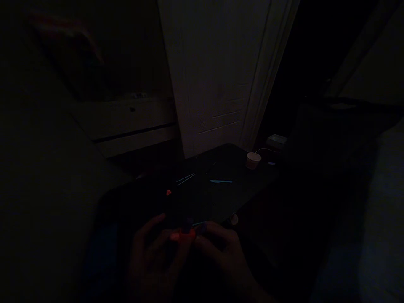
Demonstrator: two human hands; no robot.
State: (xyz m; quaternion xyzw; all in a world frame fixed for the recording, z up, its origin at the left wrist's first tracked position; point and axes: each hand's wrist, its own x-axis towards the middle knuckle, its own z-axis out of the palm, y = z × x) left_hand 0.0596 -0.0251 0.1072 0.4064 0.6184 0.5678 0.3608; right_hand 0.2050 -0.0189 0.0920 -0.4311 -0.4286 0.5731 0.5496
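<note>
The scene is very dark. Near the front edge of a dark table (192, 198), my left hand (158, 254) pinches a small orange-red piece (187, 235) between thumb and fingers. A dark purplish bit (188, 223) stands up from its top. My right hand (222, 244) meets it from the right, thumb and fingers closed around a small dark purplish lump (201, 228). A thin pale tool (198, 224) shows just beyond the right fingertips; whether that hand touches it, I cannot tell.
On the table lie a small orange lump (168, 192), two thin pale sticks (185, 179) and a pale blue knife-shaped tool (221, 181). A pale cup (253, 160) stands at the far right corner. Behind are a white door (217, 75) and a drawer unit (135, 120).
</note>
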